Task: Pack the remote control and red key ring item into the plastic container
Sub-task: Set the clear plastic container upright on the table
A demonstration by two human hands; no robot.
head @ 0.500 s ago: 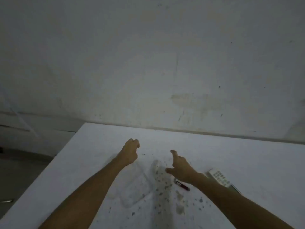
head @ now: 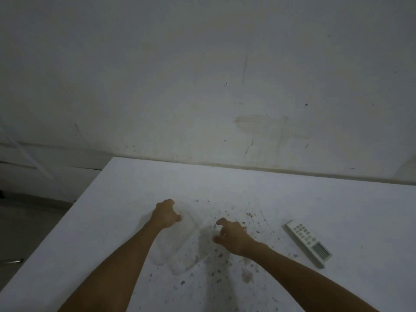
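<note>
A clear plastic container lies on the white table between my two hands, hard to make out against the surface. My left hand is curled on its far left corner. My right hand has its fingers bent over the container's right edge, where a thin transparent rim shows. A white remote control lies flat to the right, well apart from my right hand, its screen end toward me. The red key ring item is not visible; my right hand or forearm may hide it.
Dark specks and stains dot the table around and in front of the container. The table's left edge drops to a dark floor. A stained wall rises right behind the table's far edge.
My right hand has moved left from beside the remote onto the container's edge and curled its fingers. The left hand has lowered onto the container's corner. The red item is no longer visible.
</note>
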